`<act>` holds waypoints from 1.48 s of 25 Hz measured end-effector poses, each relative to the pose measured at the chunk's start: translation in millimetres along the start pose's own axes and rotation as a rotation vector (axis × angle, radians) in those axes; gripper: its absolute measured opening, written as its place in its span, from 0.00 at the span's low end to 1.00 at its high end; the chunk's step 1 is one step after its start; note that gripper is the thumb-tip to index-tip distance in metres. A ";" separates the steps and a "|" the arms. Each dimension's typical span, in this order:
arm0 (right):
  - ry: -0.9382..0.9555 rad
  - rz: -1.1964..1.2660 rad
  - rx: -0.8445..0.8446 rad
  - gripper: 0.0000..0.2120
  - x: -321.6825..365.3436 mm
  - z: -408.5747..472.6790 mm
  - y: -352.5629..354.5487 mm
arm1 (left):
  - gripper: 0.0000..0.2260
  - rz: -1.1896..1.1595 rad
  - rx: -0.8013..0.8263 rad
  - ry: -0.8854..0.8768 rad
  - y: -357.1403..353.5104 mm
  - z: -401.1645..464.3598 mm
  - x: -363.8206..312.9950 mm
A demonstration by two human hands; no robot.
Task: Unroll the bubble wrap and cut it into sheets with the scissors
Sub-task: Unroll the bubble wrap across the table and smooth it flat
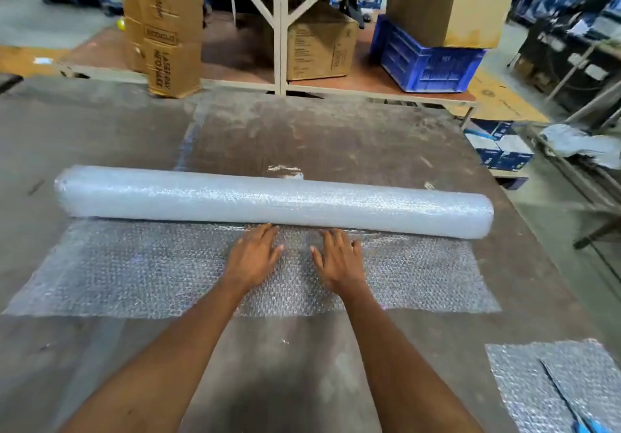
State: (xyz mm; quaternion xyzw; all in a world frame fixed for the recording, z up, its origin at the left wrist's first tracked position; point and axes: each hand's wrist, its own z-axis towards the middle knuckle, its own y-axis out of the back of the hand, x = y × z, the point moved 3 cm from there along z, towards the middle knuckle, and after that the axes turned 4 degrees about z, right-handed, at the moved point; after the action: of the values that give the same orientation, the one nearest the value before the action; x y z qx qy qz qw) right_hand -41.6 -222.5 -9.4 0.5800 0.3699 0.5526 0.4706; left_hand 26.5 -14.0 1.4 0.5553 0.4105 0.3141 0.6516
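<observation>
Bubble wrap roll point(274, 204) partly unrolled across table, scissors point(568, 409) (blue-handled) on cut sheets point(524, 389)

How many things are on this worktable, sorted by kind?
Bubble wrap roll, partly unrolled: 1
Cut sheets at the near right corner: 2, as far as visible
Scissors, blue handles only partly in view: 1
Total: 4

The roll point(268, 202) lay across the desk point(84, 130), unrolled wrap point(117, 274) in front of it, both hands point(253, 256) flat on that, cut sheets point(524, 385) off right.
</observation>
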 end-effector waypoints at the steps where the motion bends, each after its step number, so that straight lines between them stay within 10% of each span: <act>1: -0.048 0.010 0.033 0.32 -6.4 3.8 -4.7 | 0.31 0.020 0.038 0.035 -6.6 1.8 9.0; 7: -0.137 0.060 0.162 0.38 -49.6 5.3 -26.5 | 0.48 0.053 0.134 0.180 -40.3 -19.9 59.0; 37: -0.076 0.028 0.215 0.38 18.5 -243.5 -45.6 | 0.48 0.087 0.206 0.169 -33.1 -300.5 42.3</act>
State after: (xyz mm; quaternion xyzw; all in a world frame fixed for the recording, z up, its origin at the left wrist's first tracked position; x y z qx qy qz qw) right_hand -276.2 -158.6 -60.5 0.6527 0.4010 0.4938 0.4115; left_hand -220.9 156.4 -52.9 0.6079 0.4696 0.3437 0.5402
